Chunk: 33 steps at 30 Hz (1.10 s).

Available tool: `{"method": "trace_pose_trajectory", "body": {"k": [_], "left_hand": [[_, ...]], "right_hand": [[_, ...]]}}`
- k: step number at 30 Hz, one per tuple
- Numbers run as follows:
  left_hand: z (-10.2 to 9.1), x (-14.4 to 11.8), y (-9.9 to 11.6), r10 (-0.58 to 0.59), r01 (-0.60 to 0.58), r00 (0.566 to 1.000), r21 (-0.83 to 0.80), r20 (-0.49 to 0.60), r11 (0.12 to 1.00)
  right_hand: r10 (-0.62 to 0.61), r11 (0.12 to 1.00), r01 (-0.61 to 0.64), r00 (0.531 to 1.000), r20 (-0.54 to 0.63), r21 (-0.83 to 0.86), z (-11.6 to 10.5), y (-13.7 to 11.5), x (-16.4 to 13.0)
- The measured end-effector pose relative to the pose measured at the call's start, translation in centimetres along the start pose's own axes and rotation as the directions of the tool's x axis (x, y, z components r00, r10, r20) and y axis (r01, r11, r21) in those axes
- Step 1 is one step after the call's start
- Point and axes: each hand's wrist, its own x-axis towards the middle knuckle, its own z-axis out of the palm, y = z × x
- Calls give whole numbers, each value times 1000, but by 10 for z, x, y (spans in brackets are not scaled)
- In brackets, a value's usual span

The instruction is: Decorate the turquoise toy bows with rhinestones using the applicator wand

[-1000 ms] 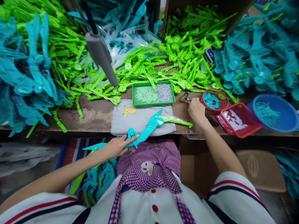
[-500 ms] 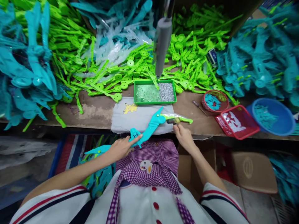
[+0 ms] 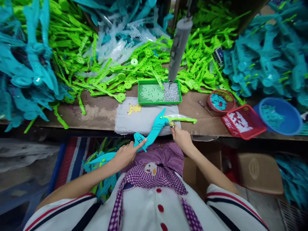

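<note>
My left hand (image 3: pixel 126 155) is closed around the near end of a turquoise plastic toy part (image 3: pixel 155 130), index finger stretched along it. The part's far end lies on the grey cloth (image 3: pixel 124 118). A lime-green arm with a clear strip (image 3: pixel 186 118) extends right from its joint. My right hand (image 3: pixel 182 139) is closed on what looks like a small hammer (image 3: pixel 171 124) with a brass-coloured head. That head is at the joint's right side; I cannot tell whether it touches. My fingers hide most of the handle.
A grey electric screwdriver (image 3: pixel 180 48) hangs above a green tray (image 3: pixel 141 103) of small metal screws. Lime-green parts (image 3: pixel 141 69) pile up behind. Turquoise parts (image 3: pixel 267 61) are heaped on both sides. On the right stand red baskets (image 3: pixel 257 131), a blue bowl (image 3: pixel 292 118) and a thin screwdriver (image 3: pixel 205 108).
My right hand has moved left with the hammer, bringing its head to the joint. The toy part has shifted slightly left in my left hand. The hanging screwdriver has swung right.
</note>
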Motion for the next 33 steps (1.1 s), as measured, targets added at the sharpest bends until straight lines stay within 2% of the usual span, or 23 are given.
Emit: {"method": "trace_pose_trajectory", "body": {"k": [2, 3, 6, 8, 9, 12, 14, 16, 18, 21, 23, 25, 27, 29, 31, 33], "left_hand": [[2, 1, -1, -3, 3, 1000, -9, 9, 1000], [2, 1, -2, -3, 3, 1000, -13, 15, 1000], [0, 2, -4, 4, -4, 1000, -26, 29, 1000], [-3, 1, -4, 7, -6, 999, -33, 37, 999], [-5, 1, -4, 7, -6, 999, -37, 43, 999], [-9, 0, -4, 5, -3, 998, -34, 62, 999], [-12, 0, -5, 6, -4, 997, -32, 73, 999], [-14, 0, -5, 10, -7, 997, -39, 77, 999], [-14, 1, -5, 11, -7, 997, -43, 80, 999], [-11, 1, -4, 11, -8, 998, -47, 63, 999], [-8, 1, -7, 15, -12, 999, -63, 37, 998], [-7, 0, -13, 27, -25, 999, -87, 18, 996], [-9, 1, -24, 47, -47, 999, -106, -5, 993], [-15, 5, -36, 80, -86, 995, -128, -53, 988], [-27, 18, -44, 129, -148, 984, -167, -121, 975], [-43, 41, -46, 184, -224, 962, -203, -201, 953]], "right_hand": [[-33, 999, 32, 997, 74, 13, 6, 0, 3], [-41, 999, 39, 997, 68, 32, 8, 4, 3], [33, 993, -25, 998, -59, 118, 6, 22, 2], [126, 980, -95, 977, -171, 177, 5, 29, 2], [157, 974, -120, 969, -191, 191, 5, 29, 4], [165, 978, -151, 982, -90, 143, 9, 18, 13], [122, 987, -123, 992, 17, 101, 10, 12, 20], [65, 993, -71, 996, 63, 92, 6, 16, 23], [70, 992, -72, 997, 24, 103, -1, 29, 22], [215, 972, -204, 972, -91, 113, -5, 51, 19], [263, 962, -254, 961, -81, 104, 1, 60, 20], [239, 964, -235, 971, -23, 128, 11, 67, 21], [211, 951, -198, 977, -31, 238, 18, 74, 20], [235, 896, -167, 965, -120, 411, 22, 81, 15], [267, 818, -87, 933, -242, 569, 22, 83, 11], [213, 787, 31, 924, -318, 616, 20, 76, 10]]}}
